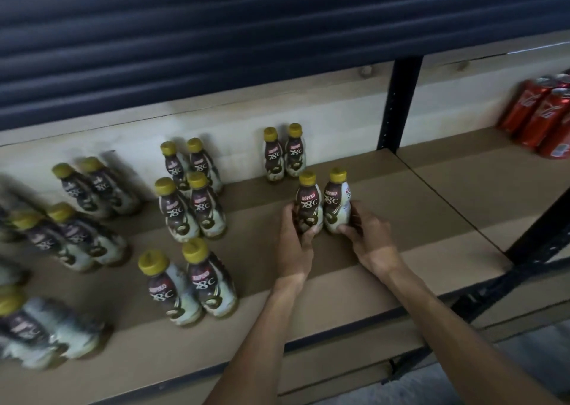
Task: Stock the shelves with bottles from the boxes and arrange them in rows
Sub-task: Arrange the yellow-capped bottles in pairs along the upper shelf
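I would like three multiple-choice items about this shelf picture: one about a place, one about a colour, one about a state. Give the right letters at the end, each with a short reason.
1. Where are the red cans?
A. On the shelf bay right of the black post
B. Between the two hands
C. On the floor

2. What colour are the bottle caps?
A. White
B. Yellow
C. Red

3. In what state are the left bottle, in the left hand, and the right bottle, in the right hand?
A. Lying flat
B. Upright, caps on
C. Upright, caps off

Answers:
1 A: the cans stand at the far right, beyond the post.
2 B: every cap in view is yellow.
3 B: each hand grips one upright bottle with its cap on.
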